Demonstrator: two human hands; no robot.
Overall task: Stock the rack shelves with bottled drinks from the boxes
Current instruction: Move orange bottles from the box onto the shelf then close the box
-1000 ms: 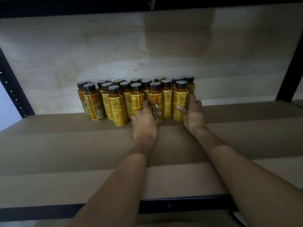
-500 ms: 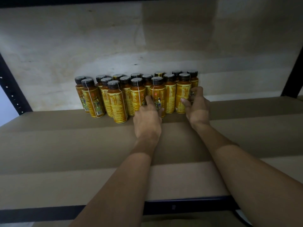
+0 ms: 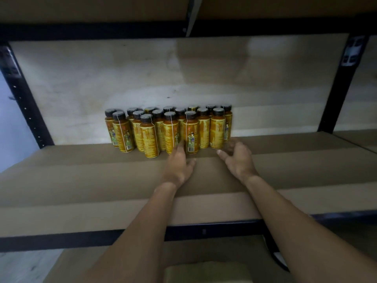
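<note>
1. Head view: half a second ago the right hand cupped the end bottle and the left pressed on the front row. Now the right hand [image 3: 237,158] has drawn off to the right of centre, just beside that bottle. Its fingers [image 3: 221,154] are loosely curled and hold nothing. The left hand [image 3: 178,164] keeps its fingers straight, with the tips at the front row. Blur hides whether they still touch.
2. I take this to mean the batch is set and squared up, so fetching more drinks comes next. Most of the shelf [image 3: 81,180] is not yet stocked.
3. Counted: sixteen caps among the orange bottles [image 3: 171,133], with some rear ones partly hidden. All stand upright in one tight cluster at the frame's centre, far back on the shelf against the pale back panel [image 3: 183,78]. There are two hands and one shelf board.
</note>
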